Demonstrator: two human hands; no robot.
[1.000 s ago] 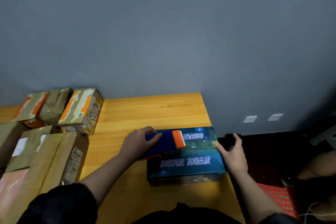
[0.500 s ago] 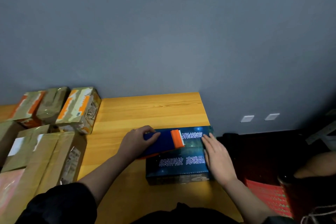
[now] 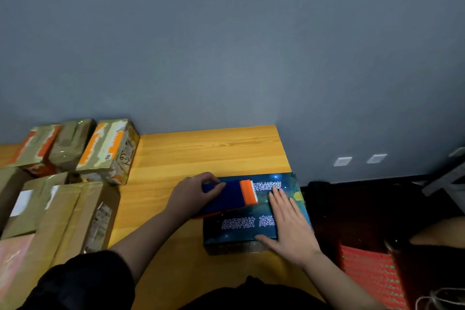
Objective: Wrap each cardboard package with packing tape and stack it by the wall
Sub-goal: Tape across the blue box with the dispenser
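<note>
A dark blue printed cardboard box (image 3: 239, 231) lies on the wooden table (image 3: 211, 153) near its right edge. On the box's top sits a blue tape dispenser with an orange toothed end (image 3: 234, 196). My left hand (image 3: 191, 196) grips the dispenser's blue body from the left. Flat on the right half of the box lies my right hand (image 3: 289, 224), fingers straight and pointing toward the wall, thumb over the front edge.
Taped brown packages (image 3: 110, 151) stand against the grey wall (image 3: 226, 45) at the back left. Larger brown boxes (image 3: 63, 221) fill the table's left side. Beyond the table's right edge are a dark floor and a red item (image 3: 372, 277).
My right hand came from the box's right end up onto its top and now lies flat there. The left hand and dispenser have hardly moved.
</note>
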